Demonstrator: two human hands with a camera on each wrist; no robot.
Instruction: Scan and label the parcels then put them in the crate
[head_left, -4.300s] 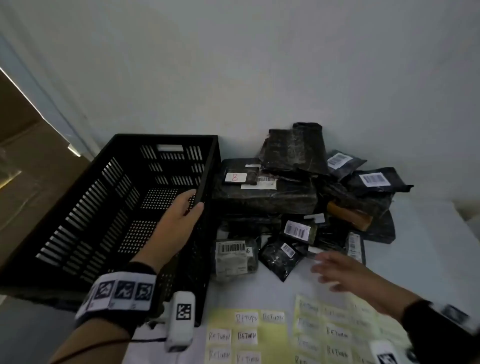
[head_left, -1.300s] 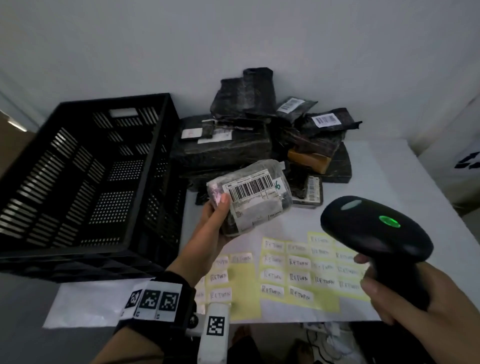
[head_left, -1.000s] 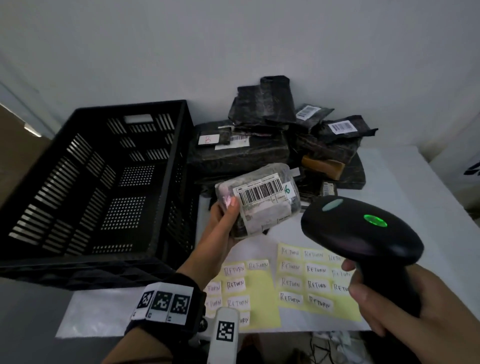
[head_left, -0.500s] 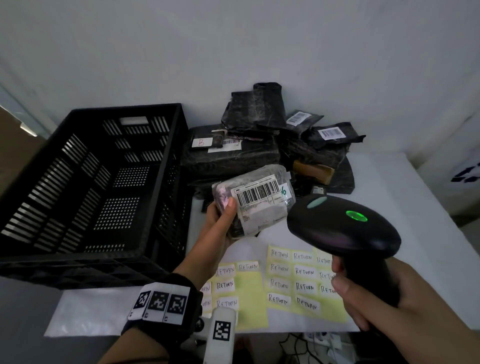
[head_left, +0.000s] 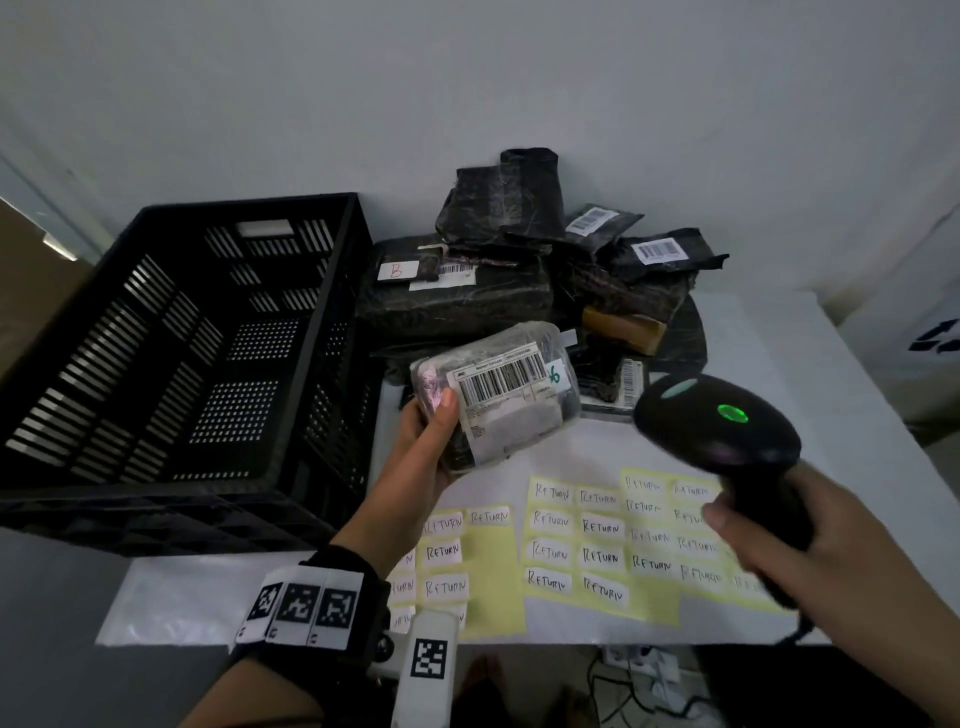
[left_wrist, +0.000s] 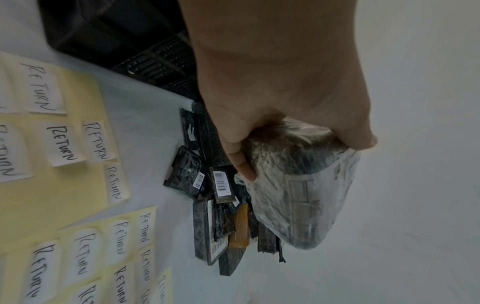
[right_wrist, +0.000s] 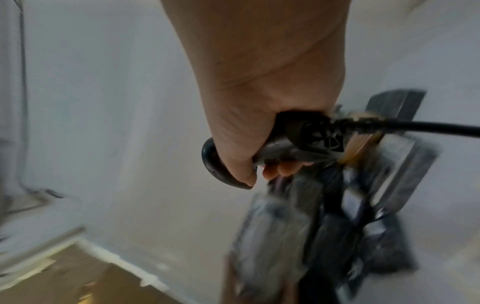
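Scanner pulled back to the right of the parcel since half a second ago.

Left hand (head_left: 423, 457) grips the clear-wrapped parcel (head_left: 511, 395), barcode up, above the table (head_left: 810, 364); right hand (head_left: 831, 545) clasps the scanner (head_left: 717, 426), green light on. Crate (head_left: 171, 364) stands left of the left hand, RETURN labels (head_left: 576, 540) below both, other parcels (head_left: 519, 270) beyond.

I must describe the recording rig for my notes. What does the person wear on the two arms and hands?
Both hands are bare, with no gloves. The left wrist carries a black band with a white strip of three square black-and-white tags. Below it sits a white block with one more such tag. The right wrist lies at the picture's edge, so any band there cannot be seen. No sleeves are visible on the forearms.
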